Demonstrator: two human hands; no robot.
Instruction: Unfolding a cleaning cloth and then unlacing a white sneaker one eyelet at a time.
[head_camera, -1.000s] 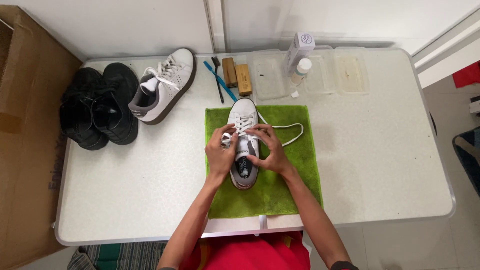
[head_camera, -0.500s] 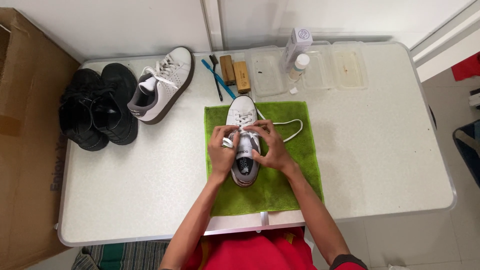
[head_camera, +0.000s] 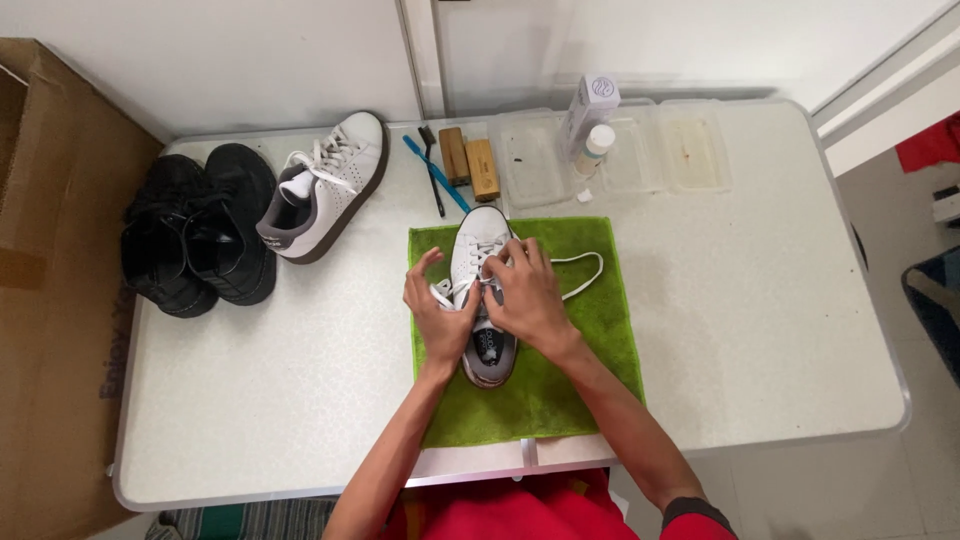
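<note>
From the head view, both forearms come up from the bottom edge and meet over the white sneaker (head_camera: 482, 262). The left hand (head_camera: 437, 312) sits against the shoe's left side, fingers curled and thumb raised, touching the laces by the tongue; whether it is pinching one I cannot tell. The right hand (head_camera: 530, 297) lies over the top of the shoe, fingers bent down and closed on the white lace (head_camera: 580, 272), whose free end loops out to the right across the green towel (head_camera: 560, 390). The towel lies flat on the white bench (head_camera: 760, 330), near its front edge. Behind it stand clear plastic trays (head_camera: 690, 150), a white spray bottle (head_camera: 590, 110), two wooden brushes (head_camera: 470, 165) and a blue-handled brush (head_camera: 435, 182). To the left, a second white sneaker (head_camera: 325, 190) and a pair of black shoes (head_camera: 195, 240); a cardboard box (head_camera: 50, 300) flanks the bench. The held sneaker lies lengthwise away from the person, toe toward the wall, heel toward the body.
</note>
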